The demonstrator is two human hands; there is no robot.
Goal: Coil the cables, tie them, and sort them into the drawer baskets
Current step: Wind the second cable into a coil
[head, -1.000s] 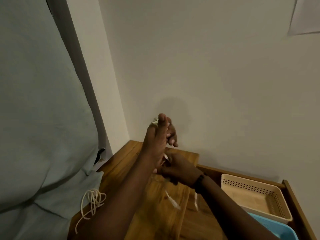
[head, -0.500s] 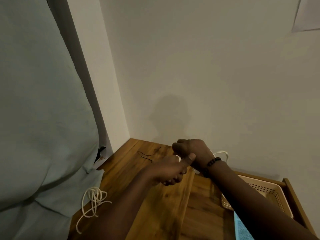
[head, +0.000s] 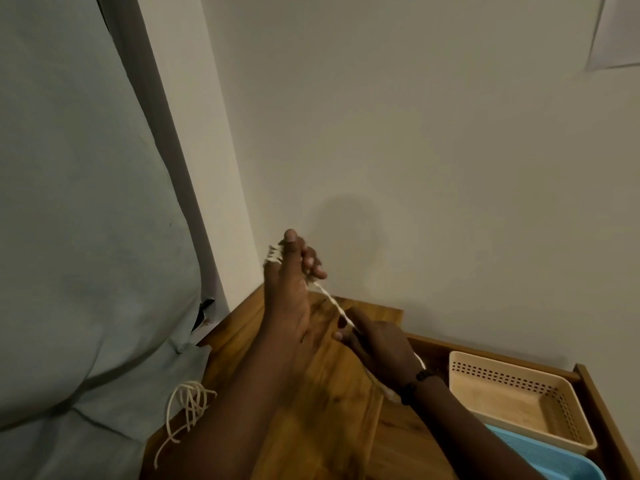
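My left hand is raised above the wooden top, fingers pointing up, with loops of a white cable wound around them. A stretch of that cable runs down and to the right into my right hand, which pinches it just above the wood. The cable's tail passes under my right wrist. A second white cable lies in a loose tangle at the left edge of the top. A beige perforated basket and a blue basket sit in the open drawer at the right.
The wooden cabinet top is in a corner, with a pale wall behind. A large grey-green cushion or bedding presses against its left side. The drawer's wooden rim runs along the right.
My left hand has risen from the wood with the cable loops on its fingers. My right hand has dropped back toward me, pulling a strand taut between the two hands.
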